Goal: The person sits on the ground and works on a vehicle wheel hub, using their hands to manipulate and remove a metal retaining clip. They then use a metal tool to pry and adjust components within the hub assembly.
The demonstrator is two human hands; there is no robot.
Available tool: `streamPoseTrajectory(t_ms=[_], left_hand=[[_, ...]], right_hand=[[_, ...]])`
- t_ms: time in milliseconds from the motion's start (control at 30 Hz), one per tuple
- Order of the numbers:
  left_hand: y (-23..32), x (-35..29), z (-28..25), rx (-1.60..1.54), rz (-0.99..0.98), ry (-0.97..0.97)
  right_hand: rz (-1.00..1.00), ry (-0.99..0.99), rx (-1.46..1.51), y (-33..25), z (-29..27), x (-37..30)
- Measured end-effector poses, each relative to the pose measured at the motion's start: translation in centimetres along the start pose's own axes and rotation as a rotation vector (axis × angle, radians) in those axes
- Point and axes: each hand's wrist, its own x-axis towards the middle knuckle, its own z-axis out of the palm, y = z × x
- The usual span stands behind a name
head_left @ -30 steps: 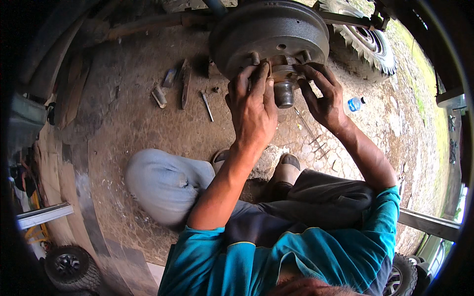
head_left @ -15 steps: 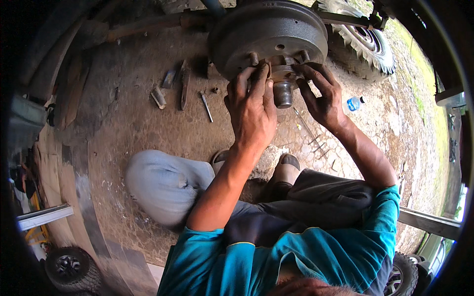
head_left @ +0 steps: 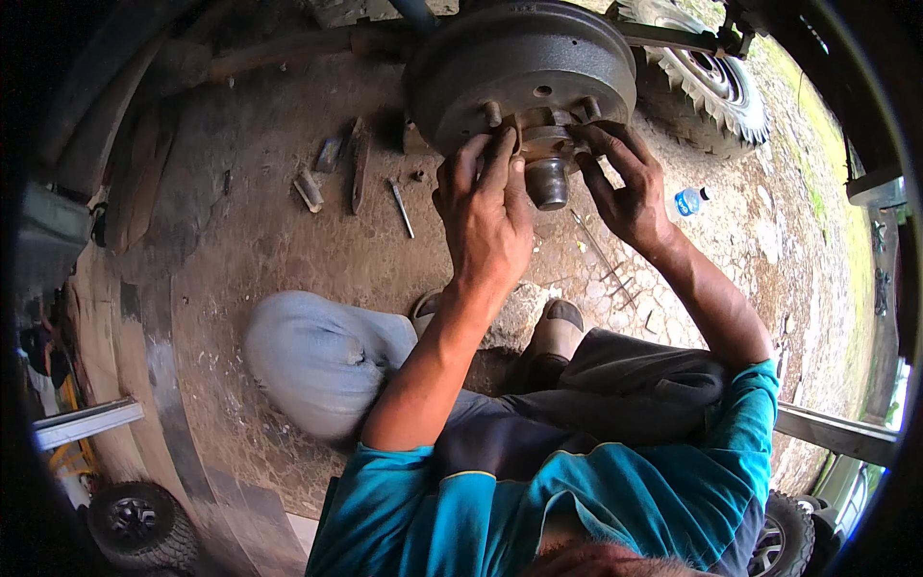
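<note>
A dark grey brake drum (head_left: pixel 519 67) on an axle hangs at the top centre, with a rusty hub and cap (head_left: pixel 549 178) sticking out of its middle. My left hand (head_left: pixel 484 216) rests against the left side of the hub, fingertips pressing on its flange. My right hand (head_left: pixel 625 183) grips the hub's right side with fingers curled on the flange. My knees and a shoe (head_left: pixel 558 322) are below, on the dirt.
Loose metal tools and a long bolt (head_left: pixel 400 207) lie on the dirt floor left of the drum. A tractor tyre (head_left: pixel 707 91) stands behind, a blue-capped bottle (head_left: pixel 688 200) lies right, and small wheels (head_left: pixel 135 524) sit at the lower corners.
</note>
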Motion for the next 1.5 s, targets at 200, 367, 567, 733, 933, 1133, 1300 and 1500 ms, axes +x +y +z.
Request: streamPoseTrajectory(t_ms=[200, 367, 567, 733, 933, 1133, 1300, 1500], left_hand=[[-0.3, 0.2, 0.5, -0.048, -0.064, -0.006], [-1.0, 1.7, 0.6, -0.094, -0.079, -0.018], [-1.0, 1.1, 0.1, -0.105, -0.054, -0.021], [-1.2, 0.3, 0.8, -0.114, -0.045, 0.010], [-0.8, 0.7, 0.8, -0.116, 0.013, 0.031], [-0.6, 1.4, 0.6, -0.100, -0.063, -0.029], [-0.8, 1.4, 0.2, -0.120, -0.033, -0.026], [0.0, 0.5, 0.1, -0.079, -0.040, -0.021]], right_hand=[[-0.020, 0.025, 0.010, 0.4, 0.0, 0.0], [0.009, 0.025, 0.038, 0.0, 0.1, 0.2], [-0.012, 0.025, 0.028, -0.1, 0.2, 0.0], [0.002, 0.012, 0.004, 0.2, 0.1, -0.1], [0.043, -0.014, 0.027, 0.4, 0.1, -0.3], [0.003, 0.015, 0.027, 0.3, 0.1, 0.1], [-0.015, 0.027, 0.017, 0.1, 0.0, 0.4], [-0.018, 0.032, 0.000, 0.1, 0.1, 0.1]])
